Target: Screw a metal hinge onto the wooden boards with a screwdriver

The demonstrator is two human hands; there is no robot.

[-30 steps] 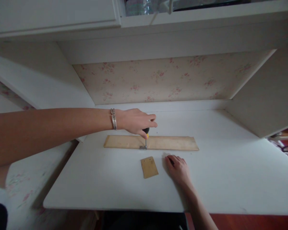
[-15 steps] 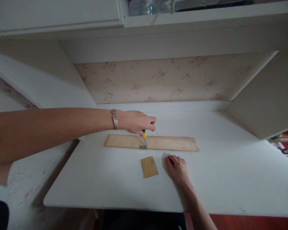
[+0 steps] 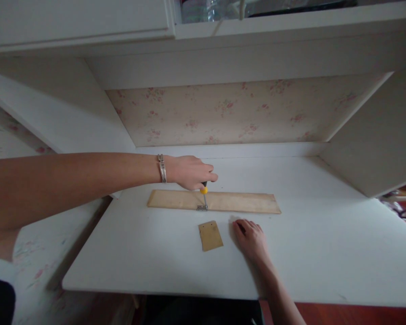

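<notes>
Right of counter (image 3: 325, 253): bare, open to pass.
Centre: long wooden strip (image 3: 243, 202) and small wooden piece (image 3: 210, 235) lie low.
Above: overhead cabinet (image 3: 203, 58) limits height.

Where our things lie on the table

On the table (image 3: 325, 253) our long board (image 3: 237, 202) lies behind the small piece (image 3: 210, 235); a metal fitting (image 3: 201, 208) sits on the board's near edge.

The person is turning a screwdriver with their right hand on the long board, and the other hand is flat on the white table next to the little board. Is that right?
Not quite. The head view shows the left hand holding the screwdriver on the long board, at a small metal hinge. The right hand lies flat on the white table next to the little board.
</notes>
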